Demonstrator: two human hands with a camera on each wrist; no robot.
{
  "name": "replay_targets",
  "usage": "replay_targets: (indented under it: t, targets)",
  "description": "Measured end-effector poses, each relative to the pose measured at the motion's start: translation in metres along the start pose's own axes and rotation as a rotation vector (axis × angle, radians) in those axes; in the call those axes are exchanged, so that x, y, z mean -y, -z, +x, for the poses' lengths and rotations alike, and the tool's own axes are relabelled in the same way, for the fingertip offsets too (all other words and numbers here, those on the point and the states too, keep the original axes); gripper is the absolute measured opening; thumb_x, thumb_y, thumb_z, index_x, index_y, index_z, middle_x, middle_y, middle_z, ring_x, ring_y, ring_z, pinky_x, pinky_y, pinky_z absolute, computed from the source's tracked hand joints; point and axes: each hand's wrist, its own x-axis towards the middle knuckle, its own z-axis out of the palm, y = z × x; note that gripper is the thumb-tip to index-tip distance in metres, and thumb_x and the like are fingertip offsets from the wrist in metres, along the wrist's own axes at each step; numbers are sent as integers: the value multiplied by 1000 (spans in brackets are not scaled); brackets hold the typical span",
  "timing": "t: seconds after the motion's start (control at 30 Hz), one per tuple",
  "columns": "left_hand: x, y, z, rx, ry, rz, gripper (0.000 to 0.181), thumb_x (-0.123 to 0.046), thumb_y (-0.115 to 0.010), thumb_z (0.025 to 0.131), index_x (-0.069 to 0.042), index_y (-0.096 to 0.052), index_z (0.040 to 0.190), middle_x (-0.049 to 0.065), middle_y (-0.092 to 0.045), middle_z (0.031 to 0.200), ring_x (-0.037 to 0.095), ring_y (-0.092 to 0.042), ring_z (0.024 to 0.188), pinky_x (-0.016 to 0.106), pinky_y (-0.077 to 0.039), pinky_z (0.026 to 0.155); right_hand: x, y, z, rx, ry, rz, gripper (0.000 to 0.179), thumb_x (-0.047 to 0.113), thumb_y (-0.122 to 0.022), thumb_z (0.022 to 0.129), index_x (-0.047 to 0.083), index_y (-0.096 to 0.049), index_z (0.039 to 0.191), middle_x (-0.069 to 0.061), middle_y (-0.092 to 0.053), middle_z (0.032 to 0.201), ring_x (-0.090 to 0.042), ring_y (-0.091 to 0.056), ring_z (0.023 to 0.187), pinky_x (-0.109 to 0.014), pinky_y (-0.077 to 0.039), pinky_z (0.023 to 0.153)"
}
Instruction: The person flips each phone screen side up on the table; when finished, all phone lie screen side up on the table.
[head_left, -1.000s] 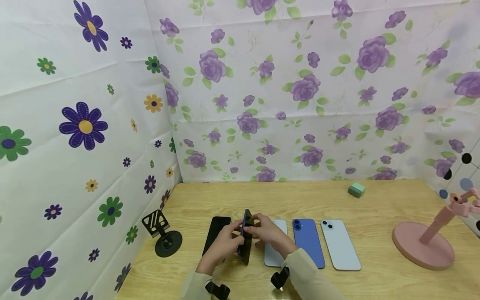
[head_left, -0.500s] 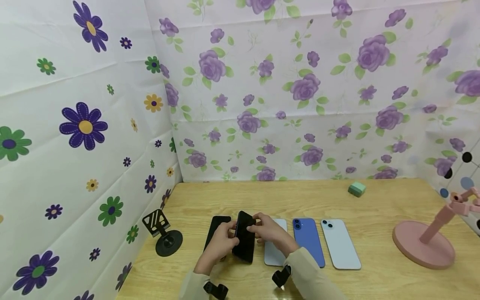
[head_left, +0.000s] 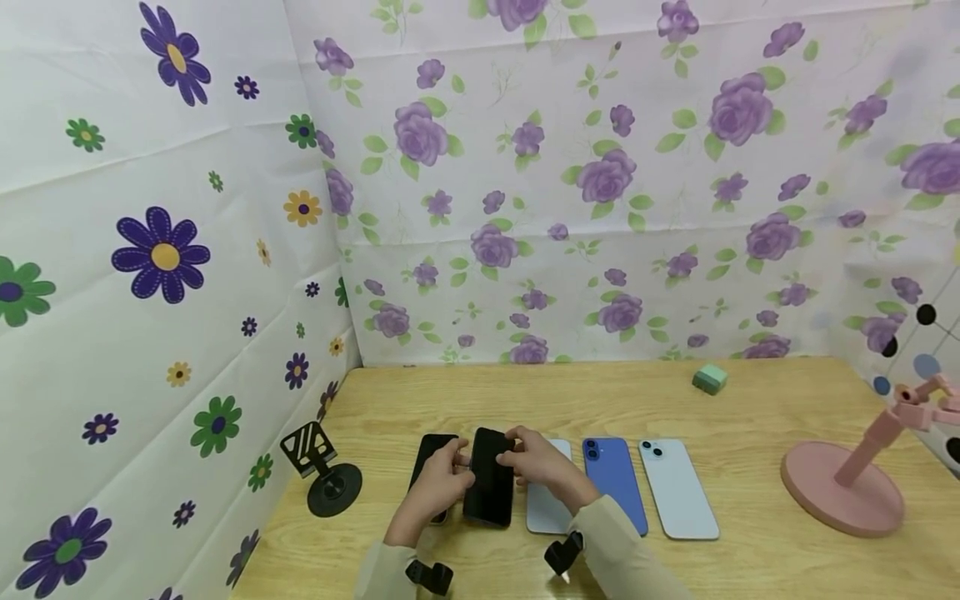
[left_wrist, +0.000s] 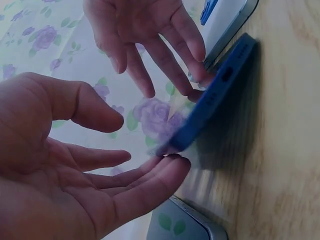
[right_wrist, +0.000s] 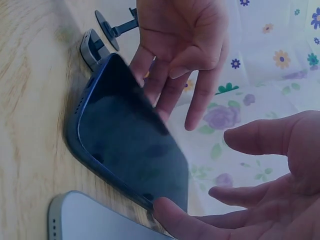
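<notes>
A smartphone (head_left: 490, 487) with a black screen and blue frame lies face up between both hands. In the left wrist view its blue edge (left_wrist: 215, 95) slants, its left side raised on the fingertips of my left hand (head_left: 438, 483). That hand's thumb stays apart from the phone. At the opposite long side is my right hand (head_left: 543, 462), fingertips right at the phone's edge, thumb clear of the glass in the right wrist view. Another black-screened phone (head_left: 431, 452) lies just left, partly covered by my left hand. A pale phone (head_left: 546, 517) lies under my right hand's side.
Further right lie a blue phone (head_left: 621, 487) and a white phone (head_left: 681, 492), backs up. A black folding stand (head_left: 334, 490) is at the left, a pink stand (head_left: 843, 492) at the right. A small green block (head_left: 709, 379) sits near the table's back.
The phone between my hands has turned from standing on edge to nearly flat, screen up. My left fingers have loosened from pinching it; the right hand stays at its right edge.
</notes>
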Motion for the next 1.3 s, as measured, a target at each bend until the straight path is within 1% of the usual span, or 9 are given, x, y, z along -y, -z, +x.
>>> replay_targets:
  t: [0.07, 0.3, 0.57, 0.63, 0.73, 0.83, 1.0, 1.17, 1.3]
  targets:
    - [1, -1, 0, 12, 9, 6, 67, -2, -59, 85, 13, -38, 147, 25, -61, 120, 30, -64, 100, 45, -53, 78, 0, 0, -2, -8, 9, -17, 50, 13, -59, 102, -5, -42, 145, -23, -52, 127, -21, -47, 70, -38, -46, 65]
    - [4, -4, 2, 22, 16, 1, 69, -1, -61, 85, 12, -35, 148, 25, -61, 114, 21, -62, 76, 38, -52, 64, 2, 0, -5, -15, 40, -54, 44, 11, -59, 102, -6, -47, 141, -31, -47, 137, -26, -54, 76, -41, -49, 67]
    - [4, -5, 2, 16, 12, 0, 70, -1, -62, 85, 12, -34, 148, 21, -62, 108, 17, -57, 68, 34, -47, 61, 1, -1, -4, -16, 35, -69, 43, 11, -60, 101, -5, -50, 140, -36, -37, 147, -34, -62, 106, -45, -55, 78]
    - [4, -5, 2, 16, 16, -4, 70, -2, -62, 85, 12, -34, 148, 21, -62, 109, 17, -57, 69, 34, -47, 62, 1, -2, -4, -21, 35, -79, 42, 10, -61, 101, -5, -51, 139, -37, -37, 147, -37, -61, 114, -45, -56, 80]
    - [3, -5, 1, 15, 20, -6, 69, -2, -62, 86, 12, -35, 148, 23, -62, 112, 19, -58, 74, 35, -48, 63, 1, -4, -4, -32, 34, -85, 41, 9, -62, 100, -5, -52, 137, -37, -37, 147, -39, -59, 117, -45, -56, 79]
    - [2, -6, 1, 12, 20, 0, 66, -2, -61, 88, 13, -36, 147, 26, -62, 116, 23, -60, 80, 39, -49, 67, 2, -5, -6, -36, 39, -97, 40, 8, -62, 100, -4, -53, 136, -36, -40, 144, -36, -62, 110, -44, -56, 76]
    - [-1, -7, 1, -7, 32, 35, 60, -6, -60, 91, 13, -40, 145, 29, -62, 121, 31, -64, 97, 45, -52, 75, 2, -4, -7, -18, 30, -102, 40, 9, -61, 100, -5, -52, 137, -30, -47, 137, -28, -61, 84, -44, -53, 72]
    - [-5, -8, 0, -15, 62, 40, 58, -8, -59, 93, 13, -41, 145, 33, -58, 126, 37, -63, 106, 49, -53, 80, 2, 0, -7, 7, 13, -54, 43, 10, -60, 101, -6, -50, 139, -33, -45, 139, -26, -59, 84, -44, -53, 74]
    - [-10, -5, 1, -30, 50, 22, 58, -10, -59, 94, 10, -41, 146, 32, -54, 131, 42, -60, 113, 52, -52, 84, 4, 5, -9, -9, 26, -36, 47, 14, -61, 101, -5, -47, 142, -32, -46, 141, -29, -61, 91, -44, -53, 78]
